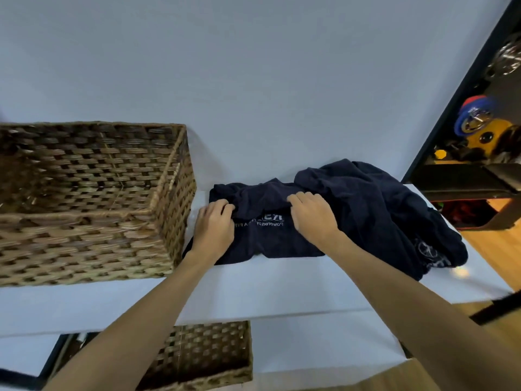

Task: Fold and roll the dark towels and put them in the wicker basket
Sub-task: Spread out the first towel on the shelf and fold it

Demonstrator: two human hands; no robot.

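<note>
Both hands, left hand [215,225] & right hand [311,214], are pinching the dark towel [352,210] on the tabletop [282,286], grip closed on cloth, prob. to fold it beside the wicker basket [93,221].

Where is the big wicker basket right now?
In the head view the wicker basket stands on the white table at the left, just left of the dark towel that both hands grip.

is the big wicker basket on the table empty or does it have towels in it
Empty: the wicker basket shows only bare weave inside, and the dark towels lie beside it.
</note>
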